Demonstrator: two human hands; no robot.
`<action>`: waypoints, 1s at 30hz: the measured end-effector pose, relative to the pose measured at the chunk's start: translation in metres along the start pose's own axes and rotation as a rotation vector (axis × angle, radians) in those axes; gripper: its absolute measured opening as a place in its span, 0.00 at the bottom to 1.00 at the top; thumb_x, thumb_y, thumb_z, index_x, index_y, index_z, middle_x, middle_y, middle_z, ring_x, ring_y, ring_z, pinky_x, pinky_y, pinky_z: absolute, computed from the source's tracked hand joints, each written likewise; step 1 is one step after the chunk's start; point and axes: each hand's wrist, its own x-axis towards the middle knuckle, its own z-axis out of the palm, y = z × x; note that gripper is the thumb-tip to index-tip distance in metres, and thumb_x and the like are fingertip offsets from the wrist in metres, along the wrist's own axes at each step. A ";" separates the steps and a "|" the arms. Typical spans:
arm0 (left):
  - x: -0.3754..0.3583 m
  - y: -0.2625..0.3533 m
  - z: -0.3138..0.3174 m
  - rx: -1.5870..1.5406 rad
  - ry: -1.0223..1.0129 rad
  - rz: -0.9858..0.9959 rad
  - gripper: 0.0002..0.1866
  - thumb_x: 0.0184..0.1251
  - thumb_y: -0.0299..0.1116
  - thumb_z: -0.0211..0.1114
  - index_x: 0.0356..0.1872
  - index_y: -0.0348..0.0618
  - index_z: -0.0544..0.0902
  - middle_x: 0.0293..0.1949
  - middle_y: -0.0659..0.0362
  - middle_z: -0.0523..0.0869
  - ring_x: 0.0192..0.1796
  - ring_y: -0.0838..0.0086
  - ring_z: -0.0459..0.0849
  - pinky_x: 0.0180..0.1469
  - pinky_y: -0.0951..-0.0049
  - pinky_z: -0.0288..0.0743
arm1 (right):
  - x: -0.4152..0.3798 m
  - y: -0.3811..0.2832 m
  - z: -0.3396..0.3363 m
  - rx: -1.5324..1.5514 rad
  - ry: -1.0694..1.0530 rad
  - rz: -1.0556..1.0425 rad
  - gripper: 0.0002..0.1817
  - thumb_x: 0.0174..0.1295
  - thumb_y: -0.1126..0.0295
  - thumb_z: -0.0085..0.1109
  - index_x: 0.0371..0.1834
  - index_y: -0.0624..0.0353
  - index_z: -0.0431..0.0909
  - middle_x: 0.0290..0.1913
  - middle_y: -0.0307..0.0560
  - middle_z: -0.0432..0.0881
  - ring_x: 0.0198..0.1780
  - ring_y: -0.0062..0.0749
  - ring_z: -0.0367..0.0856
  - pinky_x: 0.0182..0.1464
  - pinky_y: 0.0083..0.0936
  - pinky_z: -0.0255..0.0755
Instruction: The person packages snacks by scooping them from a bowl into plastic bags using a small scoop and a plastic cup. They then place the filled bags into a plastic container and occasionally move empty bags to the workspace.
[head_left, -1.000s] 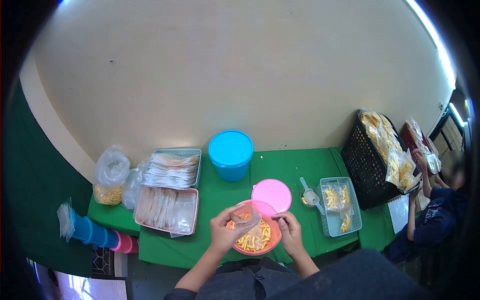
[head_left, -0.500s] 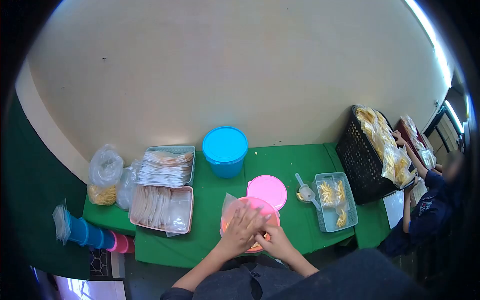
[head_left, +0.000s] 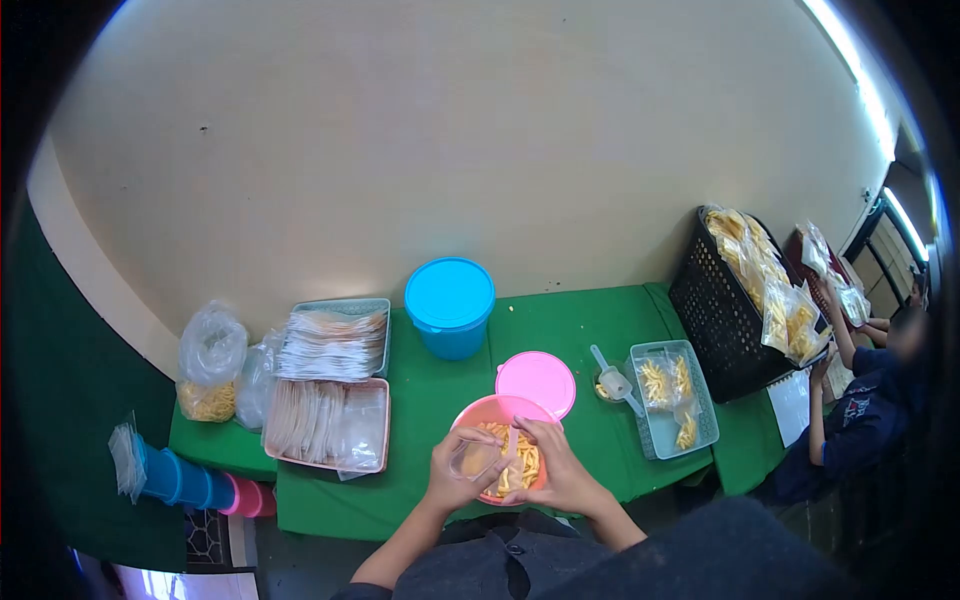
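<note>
An orange-pink tub [head_left: 492, 405] of pale yellow snack sticks [head_left: 520, 468] stands at the table's front, close to my body. Over its mouth my left hand [head_left: 460, 472] grips one side of a clear plastic bag [head_left: 478, 459], thumb and fingers curved round it. My right hand [head_left: 553, 468] pinches the bag's other side. Between the two hands the film is hard to see against the sticks. Behind the tub lies a round pink lid [head_left: 536, 383].
A blue lidded bucket [head_left: 450, 294] stands behind. Left are two trays of flat packets [head_left: 330, 340]. To the right are a scoop [head_left: 613, 380], a clear tray [head_left: 665, 445] with filled bags, and a tall black basket [head_left: 708, 310]. A co-worker [head_left: 850, 420] is at far right.
My hands have moved apart; the left no longer lies spread flat over the tub. The bag is now held between them, and more of the snack sticks shows.
</note>
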 end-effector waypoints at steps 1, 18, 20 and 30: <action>-0.003 0.003 -0.001 -0.086 0.003 -0.063 0.19 0.53 0.24 0.75 0.43 0.39 0.76 0.40 0.54 0.83 0.48 0.67 0.83 0.55 0.65 0.77 | 0.001 -0.001 0.003 -0.109 0.011 -0.067 0.29 0.56 0.58 0.71 0.57 0.60 0.71 0.52 0.51 0.78 0.52 0.39 0.77 0.54 0.34 0.70; -0.013 0.015 -0.021 -0.356 0.379 0.035 0.21 0.57 0.25 0.72 0.46 0.45 0.68 0.36 0.59 0.76 0.43 0.71 0.80 0.49 0.67 0.77 | 0.000 0.043 0.038 0.027 -0.194 0.024 0.29 0.55 0.65 0.68 0.60 0.60 0.71 0.56 0.57 0.75 0.61 0.50 0.71 0.61 0.41 0.67; -0.005 0.022 -0.040 -0.095 0.525 0.039 0.21 0.57 0.23 0.71 0.47 0.44 0.69 0.38 0.60 0.76 0.44 0.72 0.80 0.51 0.69 0.75 | 0.004 0.073 0.043 -0.039 -0.141 0.003 0.30 0.57 0.64 0.66 0.63 0.60 0.70 0.58 0.58 0.74 0.62 0.50 0.71 0.61 0.42 0.67; -0.022 -0.036 -0.055 0.190 0.537 -0.162 0.18 0.57 0.19 0.71 0.45 0.38 0.72 0.41 0.58 0.78 0.46 0.73 0.80 0.52 0.72 0.73 | -0.017 0.200 0.081 -0.951 -0.860 0.082 0.16 0.54 0.73 0.59 0.47 0.59 0.82 0.55 0.49 0.78 0.64 0.48 0.67 0.54 0.47 0.69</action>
